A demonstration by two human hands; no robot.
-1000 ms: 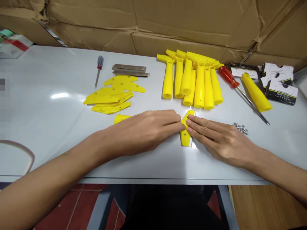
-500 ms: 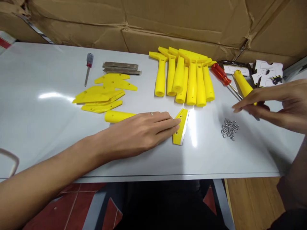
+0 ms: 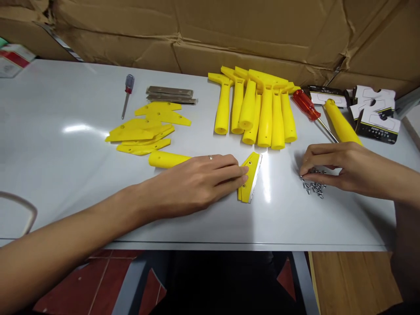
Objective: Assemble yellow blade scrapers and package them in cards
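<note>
A yellow scraper (image 3: 252, 175) lies flat on the table, its thin metal blade along the right edge and screw holes in its yellow plate. My left hand (image 3: 206, 181) is over it, fingertips pressing on the plate and palm covering most of the handle. The handle's end shows to the left of my hand. On the right, my right hand (image 3: 337, 168) is closed in a pinch at the pile of small silver screws (image 3: 317, 189). A screw (image 3: 301, 177) shows at its fingertips; the hand hides part of the pile.
Several yellow scraper handles (image 3: 267, 116) lie at the back, beside a red screwdriver (image 3: 306, 105) and another yellow scraper (image 3: 343, 124). Printed cards (image 3: 377, 127) lie far right. Yellow plates (image 3: 138, 131), metal blades (image 3: 170, 95) and a small screwdriver (image 3: 127, 94) are left. Cardboard (image 3: 229, 35) stands behind.
My right hand has come down and left to the screws and closed at the pile's left edge. My left hand stays on the scraper. The view has shifted slightly.
</note>
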